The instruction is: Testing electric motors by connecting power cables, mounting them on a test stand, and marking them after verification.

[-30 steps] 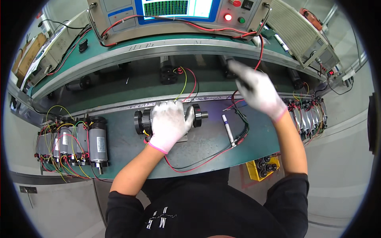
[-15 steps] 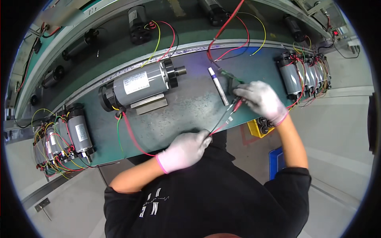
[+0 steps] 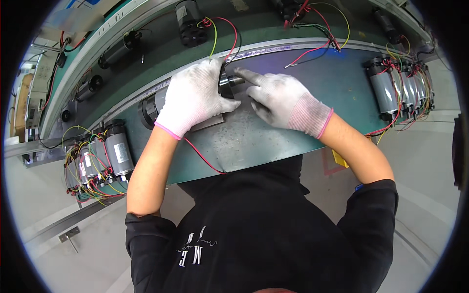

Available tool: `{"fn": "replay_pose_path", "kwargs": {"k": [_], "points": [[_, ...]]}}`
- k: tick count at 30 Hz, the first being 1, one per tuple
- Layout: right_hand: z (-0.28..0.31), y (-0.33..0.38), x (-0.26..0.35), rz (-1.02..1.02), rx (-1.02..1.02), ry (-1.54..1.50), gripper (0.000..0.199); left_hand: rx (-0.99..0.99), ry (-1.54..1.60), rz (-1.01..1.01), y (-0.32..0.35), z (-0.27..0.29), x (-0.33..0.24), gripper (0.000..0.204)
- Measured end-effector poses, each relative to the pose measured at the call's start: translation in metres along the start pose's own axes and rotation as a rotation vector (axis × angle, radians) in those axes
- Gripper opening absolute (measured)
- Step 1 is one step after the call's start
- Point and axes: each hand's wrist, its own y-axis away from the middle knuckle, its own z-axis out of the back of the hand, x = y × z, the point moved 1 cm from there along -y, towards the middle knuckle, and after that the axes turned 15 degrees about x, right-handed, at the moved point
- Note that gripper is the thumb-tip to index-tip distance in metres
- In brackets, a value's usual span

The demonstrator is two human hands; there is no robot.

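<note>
A large grey motor (image 3: 159,100) with black end caps lies on the bench, propped on a metal block (image 3: 209,122). My white-gloved left hand (image 3: 194,95) is wrapped over the motor's right part, thumb on the near side, hiding much of the body. At the motor's right end, my gloved right hand (image 3: 281,100) reaches its index finger to the threaded shaft (image 3: 237,81); its other fingers are partly curled, and I see nothing held in them. From beneath my left wrist, a red wire (image 3: 202,155) runs to the bench's front edge.
Grey motors with tangled wires stand at the left (image 3: 119,149) and right (image 3: 382,90) bench ends. Beyond the metal rail (image 3: 273,48), more motors (image 3: 189,24) sit on a green surface. Red test leads (image 3: 320,24) lie at the far right of it.
Both hands have let go of the leads and wires near the front edge and moved up to the motor. The test leads now lie farther back. The marker is out of sight.
</note>
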Motion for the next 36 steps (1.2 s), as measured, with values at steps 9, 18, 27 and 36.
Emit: {"fn": "replay_pose_path", "kwargs": {"k": [9, 18, 27, 36], "points": [[0.011, 0.029, -0.022, 0.018, -0.117, -0.117, 0.024, -0.060, -0.101, 0.007, -0.003, -0.016, 0.003, 0.079], [-0.052, 0.070, -0.049, -0.390, -0.117, -0.672, 0.043, -0.292, -0.128, -0.110, 0.003, -0.030, 0.004, 0.070], [0.007, 0.033, 0.028, -0.202, -0.305, -1.216, 0.041, -0.401, 0.255, -0.515, 0.049, -0.022, 0.017, 0.043], [0.096, -0.109, 0.085, -0.018, -0.026, -0.826, 0.045, -0.530, 1.114, -0.025, 0.204, -0.118, 0.132, 0.028]]}}
